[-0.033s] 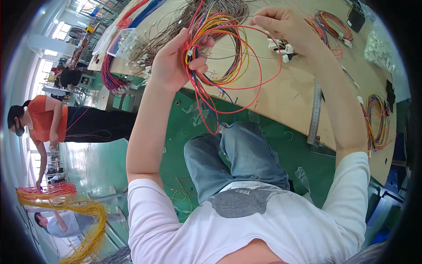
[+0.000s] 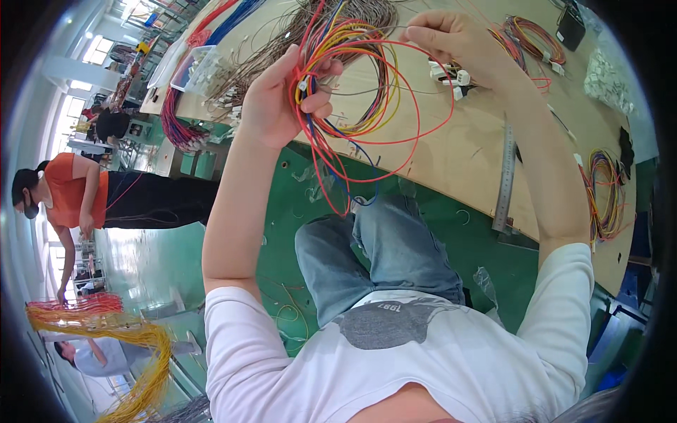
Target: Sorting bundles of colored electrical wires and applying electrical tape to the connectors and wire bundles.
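On my white shirt (image 2: 458,352), at the lower middle of the frame, a short line of small dark print runs along the edge of a grey patch (image 2: 384,328). The metal ruler (image 2: 505,180) on the desk (image 2: 444,162), right of centre, carries fine scale marks, its figures too small for me to read. The black box (image 2: 570,32) at upper right bears a pale mark I cannot make out.

The left hand (image 2: 278,102) grips a coil of multicoloured wires (image 2: 345,34); the right hand (image 2: 451,46) pinches a thin grey wire (image 2: 392,27); a steel ruler (image 2: 505,176) lies at the wooden worktable's (image 2: 451,158) near edge; a co-worker in orange (image 2: 88,187) stands left.
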Demonstrator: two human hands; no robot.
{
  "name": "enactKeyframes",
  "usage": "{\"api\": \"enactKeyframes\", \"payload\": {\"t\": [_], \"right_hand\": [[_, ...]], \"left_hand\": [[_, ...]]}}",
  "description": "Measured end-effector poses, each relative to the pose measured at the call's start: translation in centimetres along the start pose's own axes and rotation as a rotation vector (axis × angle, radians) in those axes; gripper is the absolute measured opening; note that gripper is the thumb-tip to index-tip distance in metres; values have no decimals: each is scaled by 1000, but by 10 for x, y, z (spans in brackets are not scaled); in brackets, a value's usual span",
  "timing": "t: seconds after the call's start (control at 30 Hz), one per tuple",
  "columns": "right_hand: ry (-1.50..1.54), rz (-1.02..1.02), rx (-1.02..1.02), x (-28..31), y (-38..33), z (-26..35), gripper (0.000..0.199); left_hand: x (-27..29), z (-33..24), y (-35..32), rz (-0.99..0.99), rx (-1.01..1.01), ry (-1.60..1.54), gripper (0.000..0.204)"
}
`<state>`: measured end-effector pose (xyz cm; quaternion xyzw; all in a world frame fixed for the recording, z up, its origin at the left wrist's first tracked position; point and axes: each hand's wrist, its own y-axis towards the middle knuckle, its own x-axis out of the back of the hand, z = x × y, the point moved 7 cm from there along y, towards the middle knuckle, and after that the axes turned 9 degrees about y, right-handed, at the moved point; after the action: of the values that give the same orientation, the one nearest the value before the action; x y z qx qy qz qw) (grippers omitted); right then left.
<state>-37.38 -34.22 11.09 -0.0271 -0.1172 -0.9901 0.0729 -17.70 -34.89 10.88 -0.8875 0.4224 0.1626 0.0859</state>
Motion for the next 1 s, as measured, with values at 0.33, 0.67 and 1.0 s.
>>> {"api": "enactKeyframes", "payload": {"t": [0.33, 0.67, 1.0], "right_hand": [[-514, 295, -70, -21, -10, -16, 18], [-558, 36, 49, 41, -5, -46, 18], [-467, -132, -22, 35, -25, -38, 30]], "left_hand": [[-5, -3, 1, 63, -83, -36, 29], [19, -35, 1, -195, -272, 211, 26], [23, -46, -4, -138, -86, 40, 27]]}}
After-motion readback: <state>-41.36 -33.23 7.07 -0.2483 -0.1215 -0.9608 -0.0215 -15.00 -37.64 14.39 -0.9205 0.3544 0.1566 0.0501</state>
